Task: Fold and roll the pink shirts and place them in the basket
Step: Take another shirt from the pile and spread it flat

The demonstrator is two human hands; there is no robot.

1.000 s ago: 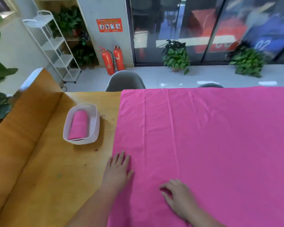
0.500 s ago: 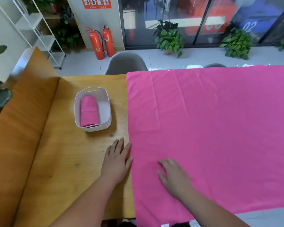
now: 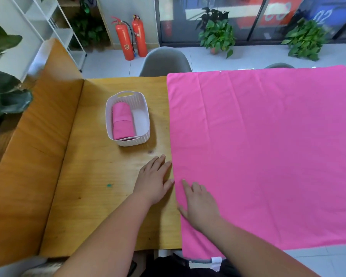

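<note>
Left hand (image 3: 154,179) lies flat on the bare wooden table (image 3: 100,196), fingers straight, fingertips just beside the left edge of the spread pink fabric (image 3: 268,146). Right hand (image 3: 201,204) rests palm down on that fabric near the same edge, fingers extended, gripping nothing. White basket (image 3: 135,141) sits on the table beyond the left hand with one rolled pink shirt (image 3: 122,122) in its left half; the white tag (image 3: 216,262) at the fabric's near hem is unreadable, the blue panel (image 3: 324,16) behind the glass reads "02", and the fire extinguishers (image 3: 126,37) have labels too blurred to read.
</note>
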